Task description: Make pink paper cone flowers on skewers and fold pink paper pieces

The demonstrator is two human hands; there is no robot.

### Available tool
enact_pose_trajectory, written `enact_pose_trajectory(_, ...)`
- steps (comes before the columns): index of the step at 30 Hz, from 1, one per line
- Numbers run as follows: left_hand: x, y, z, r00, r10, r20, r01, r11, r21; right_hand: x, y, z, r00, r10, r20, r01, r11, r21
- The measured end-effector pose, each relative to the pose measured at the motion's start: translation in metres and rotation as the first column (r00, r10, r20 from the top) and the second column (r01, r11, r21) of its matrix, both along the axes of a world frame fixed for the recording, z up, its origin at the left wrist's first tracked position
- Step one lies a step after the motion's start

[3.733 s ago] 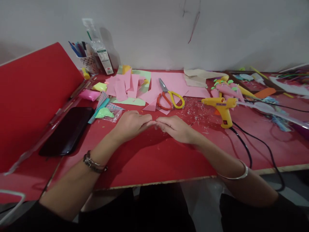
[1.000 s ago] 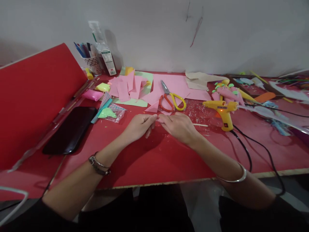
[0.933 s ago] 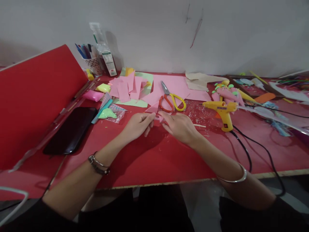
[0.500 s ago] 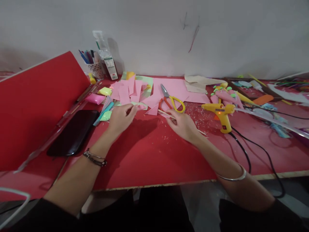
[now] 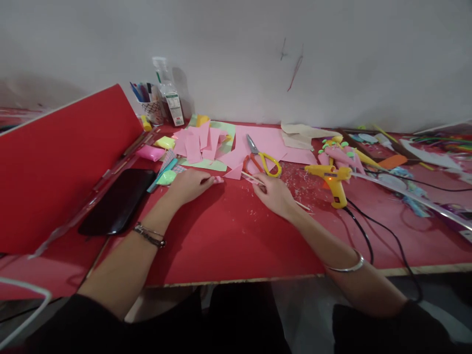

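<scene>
My left hand [image 5: 191,186] is closed in a pinch, with a small pink piece of paper [image 5: 219,180] at its fingertips, low over the red tabletop. My right hand [image 5: 273,194] rests on the table with its fingers closed round a thin pale stick [image 5: 303,205]; one end shows past the fingertips and the other behind the palm. Just beyond that hand lie scissors [image 5: 262,158] with one orange and one yellow handle, blades pointing away. Pink paper strips [image 5: 193,148] are heaped past my left hand, and a pink triangle [image 5: 234,173] lies between both hands.
A yellow glue gun [image 5: 334,182] with a lit orange light stands at right, its black cable trailing over the table edge. On the left are a black phone [image 5: 118,201] and a leaning red board [image 5: 62,172]. A bottle [image 5: 172,101] and pen cup [image 5: 152,112] stand by the wall.
My left hand has come down closer to the tabletop with the pink piece. My right hand stays on the stick in nearly the same place. The view has shifted slightly.
</scene>
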State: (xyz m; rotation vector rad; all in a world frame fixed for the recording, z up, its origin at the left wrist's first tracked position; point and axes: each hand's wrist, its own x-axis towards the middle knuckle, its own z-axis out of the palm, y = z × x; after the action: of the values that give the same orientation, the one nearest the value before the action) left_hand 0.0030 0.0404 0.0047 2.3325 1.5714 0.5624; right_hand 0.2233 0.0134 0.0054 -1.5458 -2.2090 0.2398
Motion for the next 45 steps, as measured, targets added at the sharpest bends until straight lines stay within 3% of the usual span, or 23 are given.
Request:
enact_pose_trajectory(3, 0.0, -0.001, -0.001, 0.992, -0.008, -0.127, 0.01, 1.0, 0.021, -0.003, 0.001, 0.005, 0.997, 0.015, 0.07, -0.011, 0.998, -0.064)
enact_pose_trajectory(6, -0.001, -0.002, 0.001, 0.989, 0.038, -0.141, -0.029, 0.997, 0.067, -0.007, 0.003, 0.015, 0.979, 0.003, 0.203, 0.011, 0.998, -0.068)
enact_pose_trajectory(11, -0.002, -0.002, 0.005, 0.993, 0.12, -0.016, -0.117, 0.987, 0.114, -0.019, 0.02, 0.028, 0.95, -0.01, 0.312, -0.019, 0.996, 0.091)
enact_pose_trajectory(14, -0.003, -0.002, 0.005, 0.985, 0.166, 0.049, -0.17, 0.978, 0.117, -0.024, 0.038, 0.026, 0.934, -0.029, 0.355, 0.003, 0.997, 0.071)
enact_pose_trajectory(18, -0.004, -0.001, 0.003, 0.987, 0.144, 0.071, -0.152, 0.981, 0.117, -0.026, 0.055, 0.017, 0.928, 0.012, 0.371, -0.014, 1.0, 0.003)
enact_pose_trajectory(24, -0.001, 0.002, 0.0, 0.977, 0.019, 0.21, -0.067, 0.973, 0.222, -0.02, 0.052, 0.032, 0.962, 0.139, 0.237, -0.132, 0.99, -0.042)
enact_pose_trajectory(26, 0.001, 0.0, -0.001, 0.958, -0.046, 0.284, -0.01, 0.981, 0.192, -0.018, 0.046, 0.042, 0.965, 0.235, 0.12, -0.228, 0.971, -0.065)
enact_pose_trajectory(29, 0.006, -0.005, 0.0, 0.911, -0.189, 0.366, 0.168, 0.982, 0.089, -0.018, 0.038, 0.051, 0.929, 0.37, 0.024, -0.367, 0.927, -0.078)
enact_pose_trajectory(31, 0.008, -0.009, 0.001, 0.884, -0.267, 0.384, 0.266, 0.962, 0.058, -0.02, 0.035, 0.053, 0.896, 0.444, 0.025, -0.441, 0.895, -0.069)
enact_pose_trajectory(33, 0.011, -0.011, 0.001, 0.884, -0.278, 0.375, 0.287, 0.957, 0.032, -0.022, 0.032, 0.052, 0.879, 0.472, 0.071, -0.47, 0.882, -0.04)
enact_pose_trajectory(36, 0.013, -0.01, 0.0, 0.857, -0.207, 0.472, 0.257, 0.965, -0.044, -0.028, 0.027, 0.05, 0.908, 0.395, 0.136, -0.407, 0.911, 0.073)
enact_pose_trajectory(38, 0.014, -0.007, -0.002, 0.767, -0.143, 0.626, 0.273, 0.955, -0.117, -0.031, 0.022, 0.047, 0.935, 0.312, 0.171, -0.341, 0.923, 0.181)
enact_pose_trajectory(41, 0.014, -0.004, -0.005, 0.637, -0.015, 0.771, 0.319, 0.915, -0.246, -0.034, 0.014, 0.04, 0.934, 0.199, 0.296, -0.293, 0.902, 0.316)
enact_pose_trajectory(45, 0.016, -0.006, -0.002, 0.585, 0.204, 0.785, 0.318, 0.832, -0.454, -0.032, 0.01, 0.025, 0.908, 0.087, 0.41, -0.269, 0.872, 0.409)
